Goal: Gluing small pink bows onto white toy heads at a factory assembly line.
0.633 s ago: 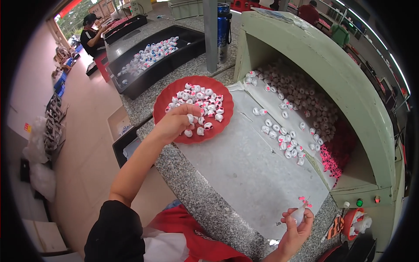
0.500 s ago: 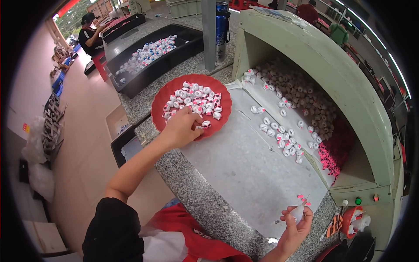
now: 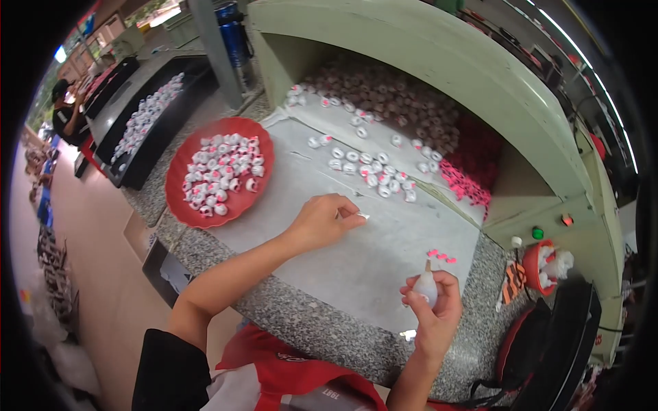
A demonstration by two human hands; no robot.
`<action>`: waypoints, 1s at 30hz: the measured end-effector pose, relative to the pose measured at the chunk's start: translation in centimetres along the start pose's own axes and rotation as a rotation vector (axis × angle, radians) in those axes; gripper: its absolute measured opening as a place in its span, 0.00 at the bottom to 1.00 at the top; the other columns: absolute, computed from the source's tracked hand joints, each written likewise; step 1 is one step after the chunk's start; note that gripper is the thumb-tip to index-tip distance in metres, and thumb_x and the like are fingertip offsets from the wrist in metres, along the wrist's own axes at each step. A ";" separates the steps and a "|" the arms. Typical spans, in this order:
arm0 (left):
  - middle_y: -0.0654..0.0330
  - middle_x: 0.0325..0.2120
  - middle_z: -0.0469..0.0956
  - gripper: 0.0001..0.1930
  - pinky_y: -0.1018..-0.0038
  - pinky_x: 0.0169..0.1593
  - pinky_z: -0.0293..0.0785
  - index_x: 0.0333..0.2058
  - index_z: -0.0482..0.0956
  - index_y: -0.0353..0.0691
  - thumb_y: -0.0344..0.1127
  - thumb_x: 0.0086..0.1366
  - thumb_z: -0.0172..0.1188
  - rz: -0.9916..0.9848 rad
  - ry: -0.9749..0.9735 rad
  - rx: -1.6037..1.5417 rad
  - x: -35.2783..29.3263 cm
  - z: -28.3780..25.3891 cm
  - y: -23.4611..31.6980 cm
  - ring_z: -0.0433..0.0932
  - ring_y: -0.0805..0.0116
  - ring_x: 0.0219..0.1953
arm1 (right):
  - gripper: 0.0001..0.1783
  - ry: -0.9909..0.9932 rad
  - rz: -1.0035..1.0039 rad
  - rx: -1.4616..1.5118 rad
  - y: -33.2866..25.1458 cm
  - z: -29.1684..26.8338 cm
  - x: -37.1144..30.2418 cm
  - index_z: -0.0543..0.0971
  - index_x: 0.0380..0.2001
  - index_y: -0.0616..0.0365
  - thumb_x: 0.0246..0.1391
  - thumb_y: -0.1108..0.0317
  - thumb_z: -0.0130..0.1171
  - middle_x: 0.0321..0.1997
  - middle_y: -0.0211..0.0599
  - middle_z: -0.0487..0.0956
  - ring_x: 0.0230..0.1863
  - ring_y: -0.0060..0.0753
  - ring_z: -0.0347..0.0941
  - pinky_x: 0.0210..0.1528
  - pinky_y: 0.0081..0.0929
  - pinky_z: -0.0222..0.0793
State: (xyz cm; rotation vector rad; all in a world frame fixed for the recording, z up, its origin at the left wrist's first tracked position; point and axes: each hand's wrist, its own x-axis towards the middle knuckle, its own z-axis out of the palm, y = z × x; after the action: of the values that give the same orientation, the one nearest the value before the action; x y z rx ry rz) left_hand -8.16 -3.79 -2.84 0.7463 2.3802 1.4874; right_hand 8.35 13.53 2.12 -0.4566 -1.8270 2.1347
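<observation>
My left hand is over the pale sheet, thumb and fingers pinched together. A small white bit shows at its fingertips, too small to make out. My right hand wraps round a small white squeeze bottle, its thin nozzle pointing up. Just beyond that nozzle, several small pink pieces lie in a short row on the sheet. At the left stands a red scalloped bowl with many small white figures marked in pink. More white round pieces are scattered on the sheet's far side.
A pale green arched housing curves over a heap of white pieces and a pink pile. Beyond the bowl are a black tray, a grey post and a blue bottle. A black bag sits at right.
My left hand has left the red bowl and come right over the sheet. My right hand still holds the bottle, now more upright. The whole view has swung to the right.
</observation>
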 end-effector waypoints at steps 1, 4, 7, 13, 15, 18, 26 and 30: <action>0.64 0.23 0.73 0.12 0.76 0.31 0.67 0.34 0.76 0.37 0.37 0.53 0.57 0.027 0.026 0.189 0.9 1.3 -0.4 0.71 0.73 0.25 | 0.19 0.035 -0.005 -0.015 0.0 -0.2 -0.1 0.65 0.37 0.61 0.39 0.81 0.57 0.31 0.40 0.73 0.29 0.30 0.72 0.30 0.21 0.68; 0.60 0.33 0.74 0.15 0.74 0.35 0.68 0.41 0.73 0.38 0.33 0.53 0.56 0.042 0.030 0.143 1.9 3.2 -0.3 0.74 0.70 0.30 | 0.19 0.081 -0.031 0.044 0.2 -1.5 0.2 0.65 0.37 0.62 0.40 0.80 0.57 0.32 0.42 0.74 0.29 0.31 0.73 0.29 0.20 0.69; 0.58 0.40 0.72 0.20 0.75 0.38 0.70 0.48 0.67 0.37 0.28 0.54 0.54 -0.067 -0.156 -0.377 0.2 2.3 1.6 0.75 0.68 0.35 | 0.19 0.122 -0.010 0.031 -1.0 -1.5 -0.1 0.65 0.39 0.63 0.40 0.79 0.57 0.31 0.45 0.75 0.27 0.31 0.73 0.27 0.20 0.70; 0.55 0.40 0.73 0.19 0.76 0.43 0.71 0.48 0.66 0.33 0.26 0.56 0.53 -0.407 -0.400 -1.099 -2.7 3.6 5.8 0.75 0.66 0.39 | 0.17 0.211 -0.018 0.068 -1.4 -0.7 0.0 0.67 0.37 0.65 0.41 0.76 0.57 0.26 0.44 0.75 0.19 0.28 0.72 0.22 0.16 0.66; 0.55 0.38 0.73 0.19 0.76 0.43 0.72 0.47 0.68 0.32 0.24 0.55 0.55 -0.312 -0.322 -1.157 -3.2 4.3 5.5 0.75 0.65 0.39 | 0.17 0.231 -0.064 0.018 -1.1 -0.9 -0.4 0.68 0.36 0.65 0.40 0.72 0.57 0.26 0.41 0.74 0.21 0.26 0.70 0.24 0.16 0.65; 0.55 0.39 0.73 0.19 0.75 0.44 0.71 0.47 0.68 0.31 0.21 0.53 0.55 -0.264 -0.270 -0.965 -3.5 3.9 6.3 0.74 0.66 0.40 | 0.18 0.300 -0.197 -0.109 -1.1 -0.4 -1.5 0.69 0.34 0.65 0.38 0.66 0.58 0.27 0.37 0.71 0.25 0.23 0.67 0.28 0.16 0.63; 0.56 0.38 0.72 0.20 0.80 0.42 0.71 0.46 0.68 0.32 0.18 0.52 0.55 -0.020 -0.121 -0.803 -4.2 4.4 5.7 0.73 0.70 0.40 | 0.16 0.365 -0.327 -0.404 -1.4 1.1 -3.4 0.70 0.30 0.65 0.37 0.66 0.53 0.31 0.36 0.69 0.32 0.25 0.64 0.36 0.21 0.61; 0.53 0.38 0.73 0.20 0.80 0.41 0.72 0.47 0.67 0.32 0.22 0.54 0.55 -0.102 -0.071 -0.785 -4.4 4.4 6.6 0.74 0.67 0.39 | 0.15 0.376 -0.380 -0.390 -1.1 0.9 -3.4 0.70 0.30 0.65 0.36 0.67 0.53 0.31 0.36 0.69 0.33 0.25 0.64 0.37 0.21 0.60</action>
State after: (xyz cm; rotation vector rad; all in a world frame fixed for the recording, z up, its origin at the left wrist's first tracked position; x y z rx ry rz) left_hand -0.57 -0.45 0.77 0.4526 1.5296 2.0729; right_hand 11.04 11.45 3.52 -0.5060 -1.9161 1.3458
